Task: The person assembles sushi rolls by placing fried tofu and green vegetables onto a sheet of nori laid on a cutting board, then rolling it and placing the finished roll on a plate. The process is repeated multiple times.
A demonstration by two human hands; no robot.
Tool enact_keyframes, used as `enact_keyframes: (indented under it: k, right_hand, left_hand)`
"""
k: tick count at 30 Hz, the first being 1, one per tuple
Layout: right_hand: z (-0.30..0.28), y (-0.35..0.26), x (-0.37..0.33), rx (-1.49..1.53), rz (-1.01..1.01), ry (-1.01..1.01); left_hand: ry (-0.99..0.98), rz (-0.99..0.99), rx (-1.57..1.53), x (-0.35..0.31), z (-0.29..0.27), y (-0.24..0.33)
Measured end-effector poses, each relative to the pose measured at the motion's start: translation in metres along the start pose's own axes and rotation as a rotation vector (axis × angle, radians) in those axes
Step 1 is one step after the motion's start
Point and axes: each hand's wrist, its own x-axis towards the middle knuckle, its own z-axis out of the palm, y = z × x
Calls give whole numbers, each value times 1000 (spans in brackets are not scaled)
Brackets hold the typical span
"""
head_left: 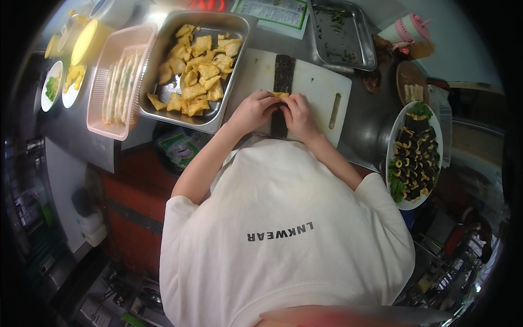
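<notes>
A dark strip of seaweed [284,73] lies lengthwise on a white cutting board [322,90], its near end running under my hands. My left hand [255,112] and my right hand [298,116] meet over it, thumbs and fingertips drawn in. Between them they grip a golden-yellow fried piece [280,95], of which just a small edge shows. To the left, a deep steel tray [148,94] holds many similar fried pieces [197,72].
Left of the tray stands a pink plastic basket [93,111] with long pale rolls. At right, an oval white plate [390,158] carries dark seaweed-wrapped pieces and green leaves. A shallow steel tray [372,52] with green scraps and a pink-and-white cup [406,30] are farther back.
</notes>
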Motion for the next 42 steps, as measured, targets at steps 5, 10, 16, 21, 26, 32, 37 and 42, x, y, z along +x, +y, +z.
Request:
enact_keyframes:
  k: [5,10,16,21,26,32,37,42]
  right_hand:
    - [2,-1,4,30,62,-9]
    - [0,1,6,26,83,-37]
    - [0,3,7,105,94,32]
    - [-4,6,7,-17,-84,96]
    - [-1,7,10,-111,-30,95]
    - [-1,10,16,-96,18,97]
    - [-10,17,23,89,-16,67]
    - [-7,24,26,-9,-50,140]
  left_hand:
    - [33,-19,47,6,-1,-5]
    - [-14,-67,-30,6,-5,-6]
    - [-134,-113,107,17,-9,-15]
    - [-182,-57,132,29,-14,-24]
    - [-47,17,148,23,-14,-12]
    - [-134,91,208,26,-8,-21]
    - [-134,58,230,33,-12,-27]
    - [-112,17,277,40,-18,-18]
